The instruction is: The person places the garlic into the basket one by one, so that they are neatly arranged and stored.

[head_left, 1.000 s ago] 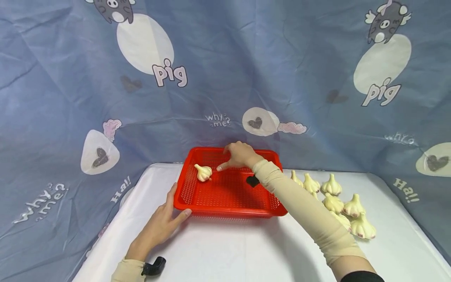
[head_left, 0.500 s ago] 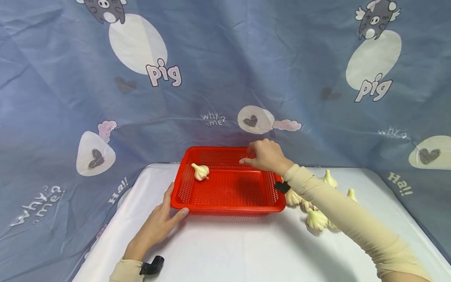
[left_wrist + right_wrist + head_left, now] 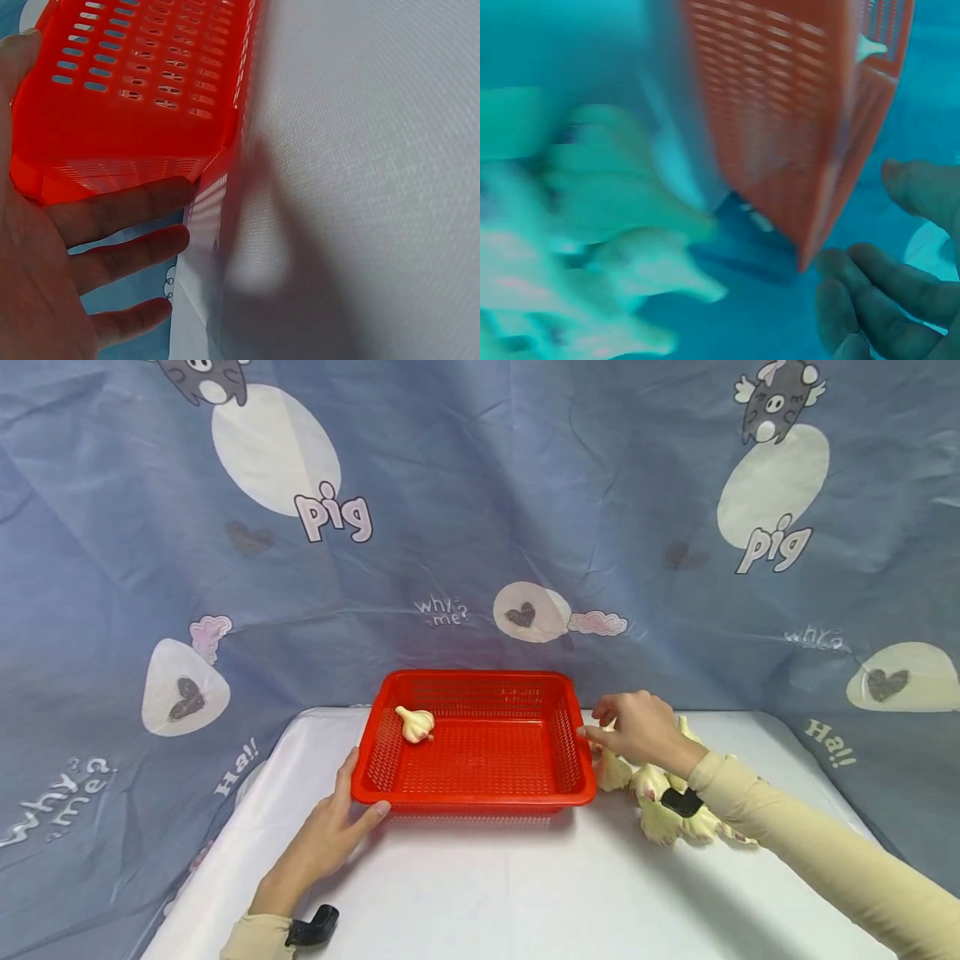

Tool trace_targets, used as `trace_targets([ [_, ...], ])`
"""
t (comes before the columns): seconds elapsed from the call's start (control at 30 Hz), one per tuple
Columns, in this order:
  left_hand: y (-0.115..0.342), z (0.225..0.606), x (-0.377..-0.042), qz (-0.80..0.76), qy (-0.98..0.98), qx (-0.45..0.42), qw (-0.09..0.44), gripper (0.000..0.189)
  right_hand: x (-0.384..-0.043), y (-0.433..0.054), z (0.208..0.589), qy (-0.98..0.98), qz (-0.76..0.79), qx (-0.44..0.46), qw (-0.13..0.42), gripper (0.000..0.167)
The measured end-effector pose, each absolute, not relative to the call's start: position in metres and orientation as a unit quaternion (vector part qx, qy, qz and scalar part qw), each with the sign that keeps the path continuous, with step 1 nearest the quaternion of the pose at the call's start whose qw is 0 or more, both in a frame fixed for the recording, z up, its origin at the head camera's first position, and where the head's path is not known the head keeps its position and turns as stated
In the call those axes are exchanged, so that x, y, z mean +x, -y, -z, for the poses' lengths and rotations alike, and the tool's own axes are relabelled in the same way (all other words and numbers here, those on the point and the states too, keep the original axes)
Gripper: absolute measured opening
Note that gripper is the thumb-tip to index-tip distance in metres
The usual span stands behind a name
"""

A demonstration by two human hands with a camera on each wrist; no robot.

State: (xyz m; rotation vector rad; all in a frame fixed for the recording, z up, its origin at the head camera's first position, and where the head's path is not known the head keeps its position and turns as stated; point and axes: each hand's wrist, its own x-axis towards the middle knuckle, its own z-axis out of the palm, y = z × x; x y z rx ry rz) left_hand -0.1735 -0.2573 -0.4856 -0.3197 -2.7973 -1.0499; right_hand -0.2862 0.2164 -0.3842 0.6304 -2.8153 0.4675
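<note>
In the head view, one garlic bulb [image 3: 416, 724] lies in the back left part of a red plastic basket [image 3: 480, 799]. My left hand [image 3: 326, 839] rests at the basket's front left corner, thumb at the front rim and fingers along the left side. The left wrist view shows those fingers straight beside the basket wall [image 3: 120, 142]. Just right of the basket, my right hand [image 3: 637, 727] hovers over the near end of a heap of garlic bulbs [image 3: 660, 822], its fingers loosely bent with nothing between them. It partly hides the heap.
A white-covered table [image 3: 480, 893] carries the basket and the garlic. Behind it hangs a blue cloth [image 3: 420, 552] with printed pigs and words. In the blurred right wrist view, several garlic bulbs [image 3: 652, 262] lie close outside the basket wall.
My right hand has moved right, from over the inside of the basket to beside its right rim above the garlic heap. My left hand stays at the corner. The view has shifted slightly.
</note>
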Motion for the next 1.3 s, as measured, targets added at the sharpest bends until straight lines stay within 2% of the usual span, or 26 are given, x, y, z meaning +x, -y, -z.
trace_targets([
  [0.27, 0.257, 0.487, -0.174, 0.351, 0.928, -0.107, 0.072, 0.097, -0.248, -0.269, 0.401, 0.947, -0.17, 0.267, 0.053, 0.019],
  [0.73, 0.258, 0.489, -0.173, 0.346, 0.931, -0.095, 0.064, 0.098, -0.205, -0.312, 0.434, 0.949, -0.143, 0.278, 0.05, 0.032],
  [0.93, 0.258, 0.489, -0.174, 0.348, 0.93, -0.098, 0.066, 0.098, -0.198, -0.317, 0.447, 0.942, -0.136, 0.302, 0.059, 0.044],
  [1.3, 0.257, 0.488, -0.172, 0.346, 0.931, -0.095, 0.067, 0.096, -0.192, -0.319, 0.455, 0.934, -0.14, 0.323, 0.064, 0.05],
])
